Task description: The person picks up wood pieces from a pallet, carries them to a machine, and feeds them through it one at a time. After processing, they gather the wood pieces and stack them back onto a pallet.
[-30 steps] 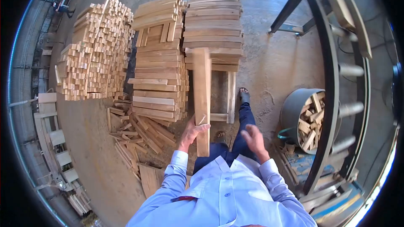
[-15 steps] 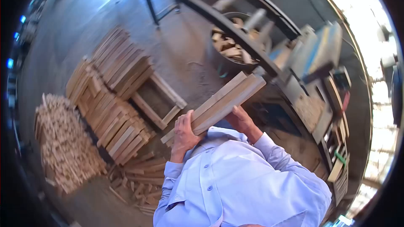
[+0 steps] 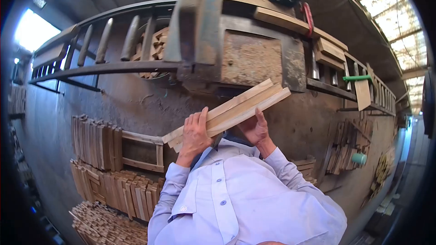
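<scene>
Several long wooden strips [image 3: 236, 109] lie side by side in a slanting bundle in front of the chest, their right ends higher. My left hand [image 3: 196, 131] is wrapped over the bundle near its lower left end. Under the right part of the bundle, my right hand [image 3: 255, 128] supports it, thumb up along the near side and fingers partly hidden beneath the wood. Just beyond the strips stands a machine table [image 3: 294, 63] with sawdust on its bed.
Roller conveyors [image 3: 136, 66] extend left and right of the machine. A green-handled tool [image 3: 357, 78] and a wood stack [image 3: 330, 53] rest on the right one. Stacked strips [image 3: 97, 143] stand at the left; more wood [image 3: 345, 145] lies on the right floor.
The view has turned to the right, so the machine now stands straight ahead and the wood stacks sit lower left. Both hands still hold the bundle.
</scene>
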{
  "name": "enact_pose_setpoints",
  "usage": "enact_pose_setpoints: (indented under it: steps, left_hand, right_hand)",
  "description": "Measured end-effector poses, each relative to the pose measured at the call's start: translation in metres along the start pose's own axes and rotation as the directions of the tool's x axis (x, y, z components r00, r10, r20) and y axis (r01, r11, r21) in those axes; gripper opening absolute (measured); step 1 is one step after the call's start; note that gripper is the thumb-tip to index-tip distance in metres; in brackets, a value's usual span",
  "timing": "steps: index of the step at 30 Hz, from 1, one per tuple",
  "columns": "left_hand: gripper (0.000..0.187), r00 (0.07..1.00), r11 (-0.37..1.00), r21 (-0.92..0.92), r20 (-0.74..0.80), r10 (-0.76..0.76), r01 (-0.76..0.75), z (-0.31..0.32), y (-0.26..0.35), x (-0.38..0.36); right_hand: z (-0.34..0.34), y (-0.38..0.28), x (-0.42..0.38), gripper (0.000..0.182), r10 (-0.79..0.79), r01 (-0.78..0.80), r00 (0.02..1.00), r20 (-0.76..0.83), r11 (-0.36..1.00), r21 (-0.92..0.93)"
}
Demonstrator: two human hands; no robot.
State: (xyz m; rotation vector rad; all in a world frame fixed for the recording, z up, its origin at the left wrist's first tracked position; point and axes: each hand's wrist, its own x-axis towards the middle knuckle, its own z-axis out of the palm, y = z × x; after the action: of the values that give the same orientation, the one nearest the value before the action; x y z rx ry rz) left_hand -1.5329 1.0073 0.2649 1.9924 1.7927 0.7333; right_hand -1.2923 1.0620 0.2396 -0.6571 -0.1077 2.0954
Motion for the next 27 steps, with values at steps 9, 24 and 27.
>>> enact_pose_setpoints:
  steps: [9, 24, 27]
  left_hand:
    - [0.092, 0.962, 0.967, 0.017, 0.102, 0.252, -0.255, 0.077, 0.078, 0.160]
    - [0.086, 0.918, 0.884, 0.252, 0.162, 0.362, -0.393, 0.147, 0.032, 0.270]
    - [0.087, 0.914, 0.884, 0.240, 0.171, 0.368, -0.400, 0.142, 0.038, 0.275]
  right_hand:
    - [-0.033, -0.141, 0.028, 0.065, -0.381, 0.387, 0.922, -0.070, 0.916, 0.110]
    - [-0.087, -0.179, -0.018, 0.047, -0.821, 0.117, 0.514, -0.250, 0.355, -0.927]
    - [-0.093, -0.208, -0.007, 0.045, -0.871, 0.112, 0.437, -0.226, 0.303, -0.946]
